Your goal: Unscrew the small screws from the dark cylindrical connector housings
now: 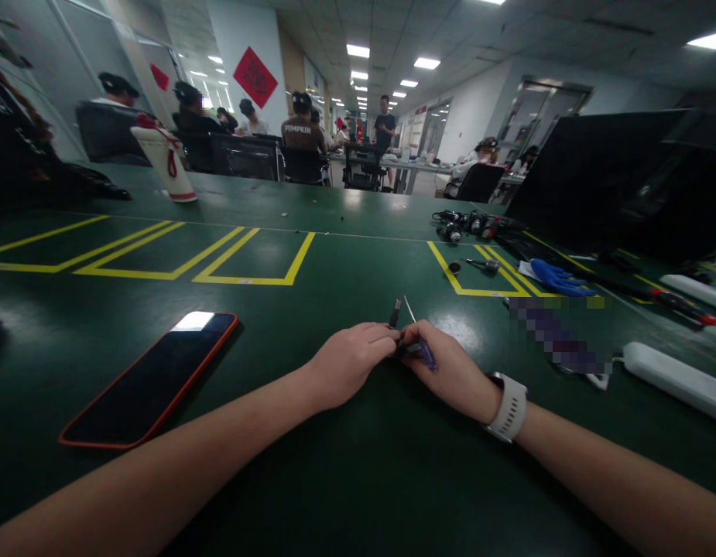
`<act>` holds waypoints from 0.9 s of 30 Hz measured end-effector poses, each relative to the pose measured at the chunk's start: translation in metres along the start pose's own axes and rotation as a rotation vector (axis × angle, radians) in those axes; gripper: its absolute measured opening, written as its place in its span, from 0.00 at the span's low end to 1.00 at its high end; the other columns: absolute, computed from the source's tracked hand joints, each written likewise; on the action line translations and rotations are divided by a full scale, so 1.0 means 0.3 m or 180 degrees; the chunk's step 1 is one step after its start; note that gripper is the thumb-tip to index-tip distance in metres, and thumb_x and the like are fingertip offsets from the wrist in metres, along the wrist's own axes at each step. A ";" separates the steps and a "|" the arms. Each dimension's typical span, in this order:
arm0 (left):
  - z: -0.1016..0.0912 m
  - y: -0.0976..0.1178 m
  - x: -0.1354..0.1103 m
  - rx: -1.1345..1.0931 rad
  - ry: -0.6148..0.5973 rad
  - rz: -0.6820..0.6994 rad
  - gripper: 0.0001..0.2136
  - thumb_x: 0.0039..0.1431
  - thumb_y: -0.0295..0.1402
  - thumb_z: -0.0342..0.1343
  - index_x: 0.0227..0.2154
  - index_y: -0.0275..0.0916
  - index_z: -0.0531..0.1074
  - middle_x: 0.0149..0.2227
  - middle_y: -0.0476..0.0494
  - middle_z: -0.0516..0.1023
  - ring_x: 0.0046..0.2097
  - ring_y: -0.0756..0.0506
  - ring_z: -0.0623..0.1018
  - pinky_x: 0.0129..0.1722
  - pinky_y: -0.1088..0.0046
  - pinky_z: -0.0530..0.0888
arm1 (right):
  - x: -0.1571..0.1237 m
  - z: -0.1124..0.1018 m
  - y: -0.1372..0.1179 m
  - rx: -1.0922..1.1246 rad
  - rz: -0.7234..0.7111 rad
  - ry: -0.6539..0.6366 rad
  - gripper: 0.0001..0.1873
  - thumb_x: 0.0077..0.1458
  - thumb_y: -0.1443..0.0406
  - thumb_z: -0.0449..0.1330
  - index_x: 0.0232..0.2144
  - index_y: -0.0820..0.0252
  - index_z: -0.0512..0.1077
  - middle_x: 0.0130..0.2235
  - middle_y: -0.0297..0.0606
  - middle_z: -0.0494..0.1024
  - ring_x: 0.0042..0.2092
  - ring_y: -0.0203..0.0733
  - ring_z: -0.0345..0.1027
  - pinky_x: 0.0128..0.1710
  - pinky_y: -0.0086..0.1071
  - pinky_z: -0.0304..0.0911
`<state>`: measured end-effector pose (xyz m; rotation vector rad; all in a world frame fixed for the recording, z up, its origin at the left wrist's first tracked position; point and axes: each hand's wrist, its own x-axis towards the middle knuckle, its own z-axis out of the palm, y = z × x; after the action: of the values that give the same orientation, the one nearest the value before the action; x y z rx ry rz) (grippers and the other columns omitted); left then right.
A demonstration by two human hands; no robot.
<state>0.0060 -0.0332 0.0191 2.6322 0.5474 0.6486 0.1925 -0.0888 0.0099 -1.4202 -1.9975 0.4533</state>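
My left hand is closed over a small dark cylindrical part, whose upper end sticks up past the fingers. Fingers of my right hand are wrapped round a small screwdriver with a purple handle. Its thin metal shaft points up and away from me. Both hands meet low over the green table, fingertips nearly touching. Part of the dark piece lies hidden between them, so I cannot tell whether the screwdriver touches it.
A phone in an orange case lies left. Metal parts, black cabled parts, blue gloves, and a white power strip are right. A cup and a dark monitor stand farther back. Several people sit beyond.
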 end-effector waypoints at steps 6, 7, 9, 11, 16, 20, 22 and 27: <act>0.011 -0.026 0.000 -0.0243 0.0290 -0.0343 0.09 0.53 0.20 0.50 0.32 0.39 0.72 0.44 0.43 0.76 0.49 0.43 0.74 0.50 0.60 0.70 | 0.002 -0.009 0.005 0.0024 0.0113 0.0020 0.09 0.54 0.73 0.51 0.37 0.58 0.64 0.36 0.38 0.73 0.37 0.41 0.69 0.36 0.36 0.64; 0.014 -0.032 0.001 -0.0399 0.0439 -0.0476 0.08 0.52 0.20 0.52 0.30 0.39 0.71 0.43 0.43 0.76 0.48 0.43 0.74 0.49 0.60 0.70 | 0.002 -0.012 0.003 0.0089 0.0171 0.0049 0.08 0.56 0.72 0.51 0.38 0.58 0.65 0.36 0.39 0.74 0.36 0.41 0.69 0.36 0.37 0.65; 0.017 -0.044 0.007 -0.0854 0.0817 -0.0801 0.06 0.49 0.21 0.55 0.28 0.38 0.70 0.41 0.43 0.76 0.48 0.43 0.74 0.48 0.60 0.72 | 0.001 -0.021 -0.006 0.0300 0.0215 0.0164 0.08 0.59 0.67 0.50 0.41 0.58 0.66 0.38 0.39 0.75 0.37 0.40 0.70 0.37 0.37 0.65; 0.017 -0.051 0.015 -0.1494 0.1177 -0.1173 0.06 0.47 0.22 0.58 0.27 0.37 0.68 0.42 0.43 0.76 0.47 0.43 0.75 0.47 0.59 0.72 | -0.002 -0.033 -0.017 0.0562 0.0104 0.0353 0.12 0.60 0.63 0.52 0.44 0.57 0.68 0.39 0.39 0.75 0.38 0.40 0.70 0.38 0.37 0.65; 0.005 -0.049 0.033 -0.2831 0.1640 -0.1837 0.10 0.44 0.21 0.61 0.30 0.34 0.68 0.44 0.42 0.75 0.43 0.46 0.77 0.50 0.58 0.71 | -0.007 -0.060 -0.029 0.1126 0.0210 0.0670 0.15 0.59 0.57 0.53 0.29 0.60 0.74 0.25 0.34 0.73 0.27 0.35 0.67 0.27 0.30 0.62; 0.009 -0.051 0.038 -0.3171 0.1746 -0.2044 0.15 0.45 0.23 0.62 0.39 0.35 0.70 0.43 0.42 0.77 0.44 0.46 0.77 0.52 0.60 0.70 | -0.003 -0.063 -0.023 0.1397 0.0701 0.0530 0.20 0.58 0.54 0.52 0.24 0.61 0.73 0.20 0.33 0.71 0.23 0.32 0.64 0.22 0.27 0.59; 0.015 -0.053 0.039 -0.3268 0.1811 -0.2115 0.18 0.44 0.23 0.62 0.41 0.35 0.71 0.44 0.42 0.77 0.45 0.46 0.76 0.52 0.60 0.69 | -0.001 -0.060 -0.021 0.1370 0.0773 0.0447 0.21 0.57 0.53 0.53 0.24 0.62 0.73 0.20 0.33 0.71 0.23 0.32 0.64 0.22 0.26 0.58; 0.018 -0.047 0.042 -0.3469 0.1767 -0.2179 0.19 0.45 0.23 0.62 0.43 0.35 0.72 0.45 0.41 0.77 0.47 0.45 0.75 0.53 0.61 0.68 | 0.000 -0.048 -0.018 0.1112 0.0726 0.0293 0.21 0.58 0.53 0.52 0.25 0.62 0.73 0.21 0.32 0.71 0.23 0.31 0.64 0.23 0.26 0.58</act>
<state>0.0151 -0.0170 0.0130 1.1451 0.8578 1.0367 0.1983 -0.0919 0.0237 -1.4193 -1.5955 0.7807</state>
